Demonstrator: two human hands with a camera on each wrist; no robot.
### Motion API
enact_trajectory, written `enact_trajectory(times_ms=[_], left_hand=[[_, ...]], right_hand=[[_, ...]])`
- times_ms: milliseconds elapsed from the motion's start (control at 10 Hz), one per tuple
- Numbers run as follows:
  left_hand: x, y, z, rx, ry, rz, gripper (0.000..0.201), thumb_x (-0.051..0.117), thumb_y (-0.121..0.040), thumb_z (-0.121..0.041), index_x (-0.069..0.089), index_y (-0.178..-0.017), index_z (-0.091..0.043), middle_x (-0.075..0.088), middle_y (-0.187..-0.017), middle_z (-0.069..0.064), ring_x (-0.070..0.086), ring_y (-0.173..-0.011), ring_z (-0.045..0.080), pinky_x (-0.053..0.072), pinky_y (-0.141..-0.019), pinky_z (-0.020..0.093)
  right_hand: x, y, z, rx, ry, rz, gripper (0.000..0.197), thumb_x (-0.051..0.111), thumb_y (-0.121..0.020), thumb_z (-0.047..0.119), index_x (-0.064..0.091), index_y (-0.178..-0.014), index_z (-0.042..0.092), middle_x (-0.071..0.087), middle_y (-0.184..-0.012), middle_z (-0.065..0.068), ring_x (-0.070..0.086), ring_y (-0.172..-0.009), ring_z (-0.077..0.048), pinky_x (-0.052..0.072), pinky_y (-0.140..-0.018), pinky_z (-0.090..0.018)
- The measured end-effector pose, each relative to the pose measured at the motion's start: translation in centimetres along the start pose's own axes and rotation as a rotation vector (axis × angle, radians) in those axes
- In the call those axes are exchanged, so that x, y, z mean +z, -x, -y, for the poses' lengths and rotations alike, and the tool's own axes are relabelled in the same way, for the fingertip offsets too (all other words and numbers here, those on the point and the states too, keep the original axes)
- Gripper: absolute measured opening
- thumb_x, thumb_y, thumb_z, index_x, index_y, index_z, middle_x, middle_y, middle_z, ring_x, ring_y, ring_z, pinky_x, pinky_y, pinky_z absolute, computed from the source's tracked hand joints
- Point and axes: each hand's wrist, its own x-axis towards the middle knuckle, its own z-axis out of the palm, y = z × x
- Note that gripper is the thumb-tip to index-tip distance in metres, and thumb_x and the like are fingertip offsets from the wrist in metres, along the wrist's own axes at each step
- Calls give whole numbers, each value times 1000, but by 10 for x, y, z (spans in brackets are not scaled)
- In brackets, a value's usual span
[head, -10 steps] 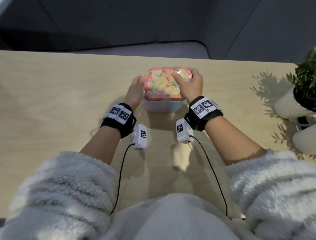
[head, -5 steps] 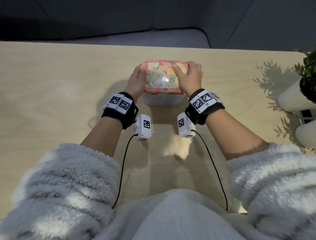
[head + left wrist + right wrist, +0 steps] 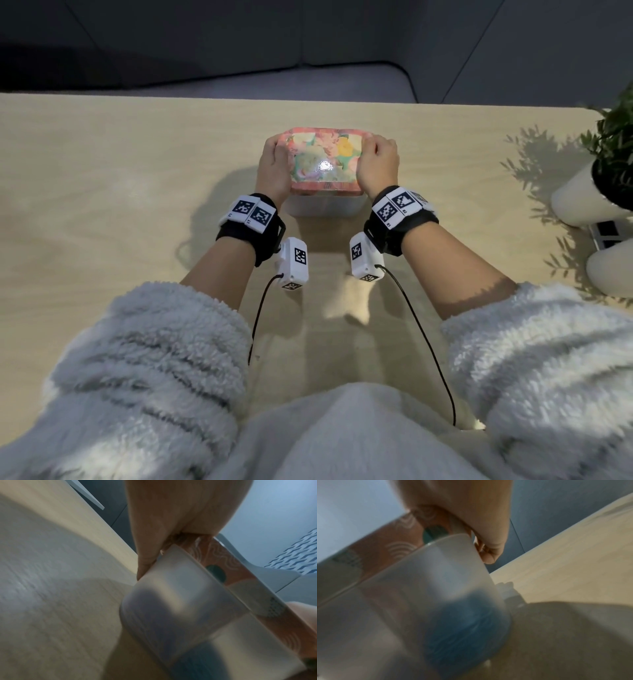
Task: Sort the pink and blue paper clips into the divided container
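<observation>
Divided container (image 3: 323,205) mid-table (image 3: 102,178), floral lid (image 3: 323,157) on, left hand (image 3: 274,168) grip curled round lid's left edge, right hand (image 3: 378,164) grip curled round right edge, blue shows through translucent wall in right wrist view, potted plant (image 3: 613,164) far right.

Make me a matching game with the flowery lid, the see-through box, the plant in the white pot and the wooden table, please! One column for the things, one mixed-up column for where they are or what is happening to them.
Things
1. pink flowery plastic lid
2. frosted see-through plastic box
3. green leafy plant in a white pot
4. pale wooden table

Places or states
A. stands at the right edge of the table
B. lies under everything else
C. is gripped at both ends by the left hand and right hand
D. sits right under the lid

Pairs: 1-C, 2-D, 3-A, 4-B
</observation>
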Motion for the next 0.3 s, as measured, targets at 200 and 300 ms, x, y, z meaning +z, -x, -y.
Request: enact_trajectory(times_ms=[200,300], left_hand=[[-9,9,-11,-41,15,-2,53,34,-97,-35,20,-145,-16,32,-150,9,40,-132,20,32,-109,29],[-24,24,-9,104,-60,-196,56,32,-99,-31,12,-147,-12,12,-157,5,15,-144,16,13,-118,29]], right_hand=[[-24,-3,0,64,-107,131,79,13,-82,68,65,-97,10,65,-107,-12,60,-103,-28,43,-103,-44],[-59,21,22,-52,-199,-38,41,28,-99,38,55,-113,11,52,-105,-1,49,-99,-12,38,-95,-22]])
